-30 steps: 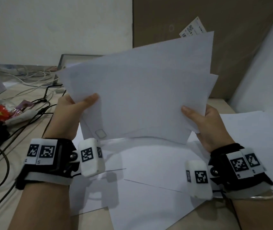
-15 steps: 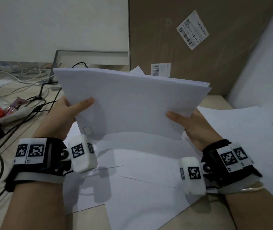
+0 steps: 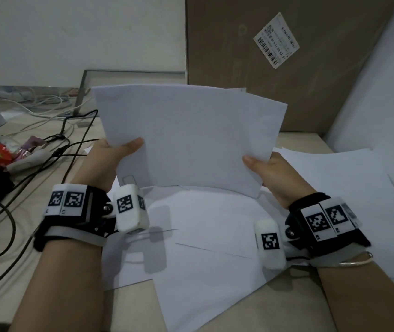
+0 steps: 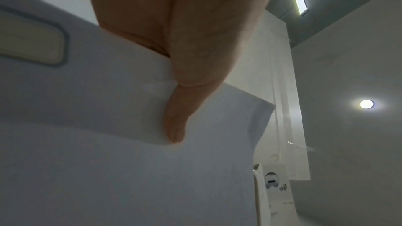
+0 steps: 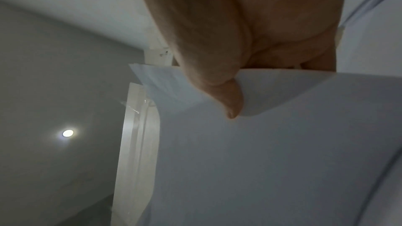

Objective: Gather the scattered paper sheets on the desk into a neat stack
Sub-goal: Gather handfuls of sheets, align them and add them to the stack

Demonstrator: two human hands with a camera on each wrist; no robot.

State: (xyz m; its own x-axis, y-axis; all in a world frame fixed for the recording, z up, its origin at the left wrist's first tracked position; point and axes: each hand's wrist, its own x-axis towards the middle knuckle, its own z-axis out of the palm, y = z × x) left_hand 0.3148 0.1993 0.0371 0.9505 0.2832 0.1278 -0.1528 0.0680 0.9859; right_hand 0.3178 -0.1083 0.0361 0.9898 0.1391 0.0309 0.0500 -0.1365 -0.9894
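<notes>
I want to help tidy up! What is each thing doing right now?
Held papers: lifted off the desk, pinched on both sides, edges nearly lined up.
Left hand: grips the papers' left edge.
Right hand: grips the papers' right edge.
Loose sheets: lying flat on the desk, overlapping, not stacked.
Cardboard box: standing upright behind.
Cables: tangled on the desk.

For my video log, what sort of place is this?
Probably an office or workroom desk: loose paper sheets, tangled cables, and a labelled cardboard box behind.

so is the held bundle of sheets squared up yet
Not quite: in the bundle, pinched by left hand and right hand, sheet corners poke out top right.
</notes>
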